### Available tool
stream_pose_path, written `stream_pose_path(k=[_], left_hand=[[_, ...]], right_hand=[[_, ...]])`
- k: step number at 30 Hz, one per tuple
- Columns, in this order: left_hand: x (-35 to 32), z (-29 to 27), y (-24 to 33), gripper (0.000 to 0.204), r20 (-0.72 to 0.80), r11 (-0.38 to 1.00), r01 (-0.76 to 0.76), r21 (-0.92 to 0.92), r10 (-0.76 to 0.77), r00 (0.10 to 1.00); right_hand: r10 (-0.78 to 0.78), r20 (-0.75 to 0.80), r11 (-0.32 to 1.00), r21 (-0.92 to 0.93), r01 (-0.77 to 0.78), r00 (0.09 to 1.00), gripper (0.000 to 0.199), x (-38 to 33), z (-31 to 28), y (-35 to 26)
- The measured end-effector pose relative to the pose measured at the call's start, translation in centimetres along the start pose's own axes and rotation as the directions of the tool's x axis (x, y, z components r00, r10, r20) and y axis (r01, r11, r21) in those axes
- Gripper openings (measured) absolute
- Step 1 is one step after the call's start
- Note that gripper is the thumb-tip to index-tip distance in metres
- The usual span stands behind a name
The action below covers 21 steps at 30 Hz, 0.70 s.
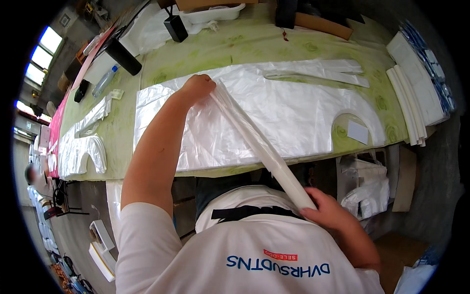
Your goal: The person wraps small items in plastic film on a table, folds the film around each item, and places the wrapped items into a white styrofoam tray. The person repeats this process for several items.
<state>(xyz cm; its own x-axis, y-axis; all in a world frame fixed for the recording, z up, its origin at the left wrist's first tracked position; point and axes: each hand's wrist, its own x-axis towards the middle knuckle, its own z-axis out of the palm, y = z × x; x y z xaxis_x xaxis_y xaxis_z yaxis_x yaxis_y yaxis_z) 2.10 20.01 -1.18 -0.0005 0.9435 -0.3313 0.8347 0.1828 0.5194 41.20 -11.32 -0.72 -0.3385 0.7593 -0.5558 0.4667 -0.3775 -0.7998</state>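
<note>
A long, narrow folded strip of clear-white plastic film point(267, 149) slants across the table's near edge toward my body. My left hand point(198, 89) is closed on its upper end, above the flat sheets. Down at waist level on the right, my right hand point(329, 208) wraps round the lower end. Beneath the strip lies a flat stack of thin plastic aprons point(293, 110), with a curved cut-out at the right and long straps at the far right. My left forearm covers part of this stack. A white card point(358, 132) lies inside the cut-out.
On the green patterned tablecloth point(235, 46), more plastic aprons point(83, 147) lie at the left. A water bottle point(104, 81), a black cylinder point(122, 56) and a black box point(175, 28) stand farther back. White rolls point(406, 105) lean at the right edge. Another person point(41, 179) is far left.
</note>
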Motion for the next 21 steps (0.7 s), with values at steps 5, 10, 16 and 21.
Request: stream_pose_path(k=[5, 10, 16, 21], left_hand=[[2.3, 0.7, -2.2, 0.035, -0.160, 0.945, -0.173, 0.277, 0.223, 0.962], [0.6, 0.3, 1.8, 0.039, -0.229, 0.956, -0.082, 0.283, 0.150, 0.962], [-2.0, 2.7, -0.2, 0.070, -0.529, 0.904, -0.427, -0.026, 0.350, 0.773], [-15.0, 8.0, 0.5, 0.104, 0.123, 0.520, -0.788, 0.328, 0.804, 0.582]], right_hand=[[0.283, 0.087, 0.958, -0.071, -0.278, 0.955, 0.065, -7.5, -2.4, 6.4], [0.402, 0.115, 0.895, 0.157, -0.417, 0.908, 0.060, -11.8, -3.0, 12.4], [0.294, 0.046, 0.923, 0.245, -0.296, 0.955, 0.060, -12.8, -4.2, 11.4], [0.029, -0.116, 0.990, 0.143, -0.012, 0.993, 0.066, -7.8, -6.4, 4.5]])
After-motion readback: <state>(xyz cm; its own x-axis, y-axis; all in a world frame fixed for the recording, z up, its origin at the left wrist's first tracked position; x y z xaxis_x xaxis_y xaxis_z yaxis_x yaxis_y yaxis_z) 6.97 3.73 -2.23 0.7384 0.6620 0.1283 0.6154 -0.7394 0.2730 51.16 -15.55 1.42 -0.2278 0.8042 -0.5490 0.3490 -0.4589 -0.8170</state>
